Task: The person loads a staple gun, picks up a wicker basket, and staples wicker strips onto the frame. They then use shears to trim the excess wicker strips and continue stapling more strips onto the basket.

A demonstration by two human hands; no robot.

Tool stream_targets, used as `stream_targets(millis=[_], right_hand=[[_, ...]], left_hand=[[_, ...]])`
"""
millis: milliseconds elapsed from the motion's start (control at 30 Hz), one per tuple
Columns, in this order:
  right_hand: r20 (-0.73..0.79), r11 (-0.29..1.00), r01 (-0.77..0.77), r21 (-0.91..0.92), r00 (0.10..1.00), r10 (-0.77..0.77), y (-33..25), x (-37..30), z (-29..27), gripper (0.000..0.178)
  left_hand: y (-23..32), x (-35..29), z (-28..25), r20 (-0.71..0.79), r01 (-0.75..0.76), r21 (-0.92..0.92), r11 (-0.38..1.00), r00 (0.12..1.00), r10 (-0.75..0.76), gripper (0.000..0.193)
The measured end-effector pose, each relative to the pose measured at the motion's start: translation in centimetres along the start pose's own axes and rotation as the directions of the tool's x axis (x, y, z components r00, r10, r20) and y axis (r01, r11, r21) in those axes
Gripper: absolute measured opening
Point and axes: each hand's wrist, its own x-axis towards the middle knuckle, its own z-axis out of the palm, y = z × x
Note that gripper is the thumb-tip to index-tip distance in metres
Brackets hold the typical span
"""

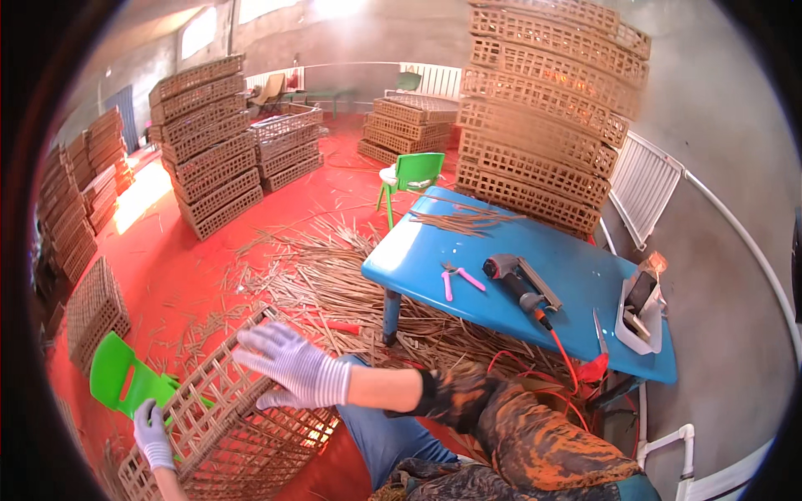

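A brown woven crate (220, 402) is tilted in front of me at the lower left, its open latticework showing the red floor through it. My left hand (153, 435), in a pale striped glove, grips the crate's left side, its fingertips partly hidden. Over the crate's upper right edge lies my right hand (294, 365), in a matching glove, with the fingers stretched out and the thumb apart. Whether its palm presses on the lattice I cannot tell. My right forearm reaches across from the right in a dark and orange patterned sleeve.
A blue table (401, 255) at right carries a nail gun (522, 288) with a red hose, pink-handled pliers (457, 278), scissors (600, 331) and a white tray (639, 338). Loose strips (334, 271) litter the floor. Green chairs (125, 376) and tall crate stacks (543, 117) stand around.
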Motion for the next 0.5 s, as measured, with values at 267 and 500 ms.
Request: stream_targets(millis=[267,500], right_hand=[[-0.033,0.986,-0.129,-0.104,0.991,0.126,2.2,-1.4,7.2,0.061],[-0.078,0.987,-0.12,-0.104,0.991,0.112,3.6,0.4,8.1,0.059]], left_hand=[[-6.1,-3.4,-9.5,-0.162,0.286,0.608,0.74,0.958,-0.238,0.037],[-6.9,-1.7,-8.6,-0.027,0.206,0.671,0.713,0.967,-0.254,0.038]])
